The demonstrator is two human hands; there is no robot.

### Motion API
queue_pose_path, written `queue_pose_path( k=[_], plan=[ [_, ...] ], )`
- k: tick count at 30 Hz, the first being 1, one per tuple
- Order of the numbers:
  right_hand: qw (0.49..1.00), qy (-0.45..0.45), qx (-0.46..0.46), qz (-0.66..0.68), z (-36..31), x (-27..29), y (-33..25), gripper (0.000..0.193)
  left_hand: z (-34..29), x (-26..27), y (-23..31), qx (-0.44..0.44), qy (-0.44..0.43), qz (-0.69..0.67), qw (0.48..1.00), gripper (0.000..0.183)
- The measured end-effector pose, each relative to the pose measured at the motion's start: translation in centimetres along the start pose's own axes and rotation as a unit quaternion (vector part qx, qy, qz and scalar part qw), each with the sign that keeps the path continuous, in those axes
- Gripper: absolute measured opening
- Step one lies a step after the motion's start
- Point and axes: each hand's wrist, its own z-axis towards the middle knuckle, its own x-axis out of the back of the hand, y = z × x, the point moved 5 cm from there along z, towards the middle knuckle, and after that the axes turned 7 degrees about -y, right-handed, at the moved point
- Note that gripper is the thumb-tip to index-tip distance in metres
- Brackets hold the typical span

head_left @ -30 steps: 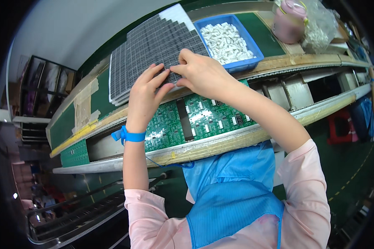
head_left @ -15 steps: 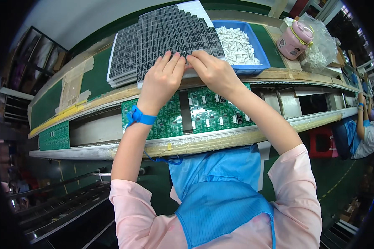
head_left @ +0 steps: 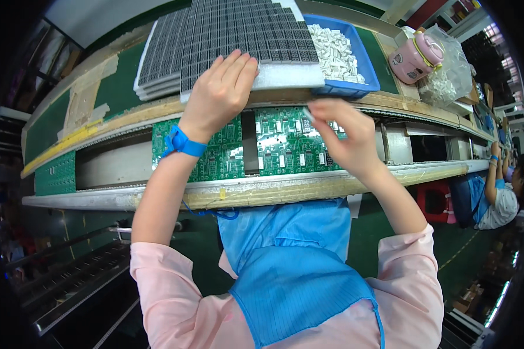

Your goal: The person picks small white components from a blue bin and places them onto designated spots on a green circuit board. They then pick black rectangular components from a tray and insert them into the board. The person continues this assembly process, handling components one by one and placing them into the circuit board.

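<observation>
A small digit display module [head_left: 308,114], its pale edge showing, is pinched between the thumb and fingertips of my right hand [head_left: 350,132]. That hand is over the right-hand green circuit board [head_left: 273,148], which carries white components and a few dark displays. My left hand [head_left: 224,87] lies on the near edge of the dark display modules [head_left: 227,35], fingers stretched out side by side; its thumb is hidden. These modules stand in tight rows on stacked white foam sheets [head_left: 291,75]. Another green circuit board [head_left: 218,154] sits below my left wrist.
A blue bin [head_left: 370,72] of white parts [head_left: 335,52] stands right of the foam. Beyond it are a pink container [head_left: 410,61] and a clear plastic bag [head_left: 451,75]. One more green board [head_left: 55,173] lies on the rail at left. Another person [head_left: 495,198] works at far right.
My right hand has left the display rows and come down and right over the circuit board with a module. My left hand stays on the rows; the whole view has shifted slightly.
</observation>
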Motion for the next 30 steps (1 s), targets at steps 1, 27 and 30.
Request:
queue_pose_path(
  k=[1,27,30],
  plan=[
    [0.999,-0.043,-0.025,-0.001,-1.8,-0.1,0.2,0.011,0.0,0.0,-0.1,0.005,0.003,-0.008,1.0,0.02],
    [0.98,-0.125,-0.001,-0.154,-7.1,-2.5,-0.1,0.021,0.4,0.9,-0.3,-0.06,-0.003,-0.002,0.998,0.023],
    [0.978,-0.133,0.01,-0.16,-6.9,-2.6,-0.4,0.021,-0.4,-0.9,-0.5,-0.057,0.046,0.017,0.997,0.019]
  ],
)
